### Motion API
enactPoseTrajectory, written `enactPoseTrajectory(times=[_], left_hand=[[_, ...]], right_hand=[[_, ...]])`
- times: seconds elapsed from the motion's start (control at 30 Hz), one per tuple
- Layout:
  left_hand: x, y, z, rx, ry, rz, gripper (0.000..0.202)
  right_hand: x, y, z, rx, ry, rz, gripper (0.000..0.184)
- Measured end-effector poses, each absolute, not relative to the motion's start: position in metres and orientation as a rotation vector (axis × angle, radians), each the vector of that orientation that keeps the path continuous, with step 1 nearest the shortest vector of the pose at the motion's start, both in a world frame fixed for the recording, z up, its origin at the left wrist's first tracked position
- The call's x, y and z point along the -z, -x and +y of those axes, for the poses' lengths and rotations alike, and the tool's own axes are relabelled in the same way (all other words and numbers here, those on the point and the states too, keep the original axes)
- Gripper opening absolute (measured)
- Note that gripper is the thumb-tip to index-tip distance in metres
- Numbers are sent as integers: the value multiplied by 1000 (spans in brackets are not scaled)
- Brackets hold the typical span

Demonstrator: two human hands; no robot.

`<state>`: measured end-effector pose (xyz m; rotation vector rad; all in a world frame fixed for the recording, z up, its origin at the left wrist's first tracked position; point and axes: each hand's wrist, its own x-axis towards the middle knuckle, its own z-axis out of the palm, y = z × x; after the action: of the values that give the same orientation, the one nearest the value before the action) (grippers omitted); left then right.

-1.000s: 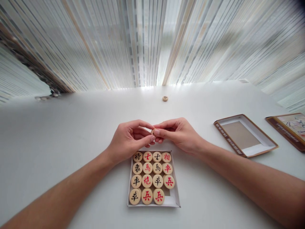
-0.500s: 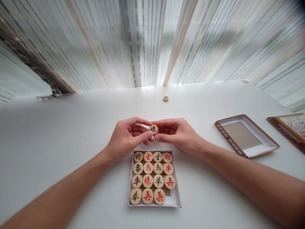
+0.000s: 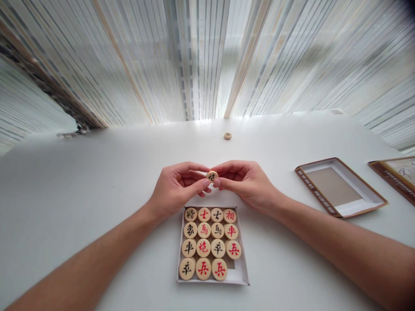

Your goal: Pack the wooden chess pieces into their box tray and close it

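Observation:
Between the fingertips of both hands is a round wooden Chinese chess piece [image 3: 212, 176], its black character facing me. My left hand [image 3: 183, 183] pinches it from the left with thumb and fingers. From the right, my right hand [image 3: 244, 181] also has its thumb and fingertips on the piece. Just below the hands lies a shallow white box [image 3: 238, 276] filled with rows of chess pieces in red and black characters. Its bottom right corner has a gap beside a red-lettered piece [image 3: 219, 269]. Another chess piece [image 3: 228, 136] lies alone farther back on the table.
To the right, an open brown-edged box lid [image 3: 372, 206] lies with its inside up. A second brown box part with a pictured surface [image 3: 397, 177] is cut off by the right edge. Striped curtains [image 3: 207, 60] hang behind the white table [image 3: 129, 268].
My right fingers have closed in on the piece, which has turned slightly in the grip. The whole view has shifted a little; the boxed pieces keep their places.

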<state>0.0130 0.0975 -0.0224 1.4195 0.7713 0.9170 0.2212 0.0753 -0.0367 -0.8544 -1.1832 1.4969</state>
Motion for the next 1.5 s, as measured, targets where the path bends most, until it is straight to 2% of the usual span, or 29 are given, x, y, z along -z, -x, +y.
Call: enactPoseTrajectory(times=[0.33,0.6,0.9,1.1,1.5], left_hand=[[24,-14,98,-971,-1445,800,17],[25,-12,99,-928,-1426,792,33],[23,-12,99,-941,-1390,828,30],[24,-12,99,-942,-1423,816,38],[21,-14,101,-939,-1419,843,33]], right_hand=[[35,-220,73,-1442,858,-1164,23],[38,-222,74,-1441,925,-1157,33],[35,-223,75,-1544,930,-1138,34],[34,-222,74,-1535,917,-1124,35],[34,-222,74,-1561,859,-1104,35]])
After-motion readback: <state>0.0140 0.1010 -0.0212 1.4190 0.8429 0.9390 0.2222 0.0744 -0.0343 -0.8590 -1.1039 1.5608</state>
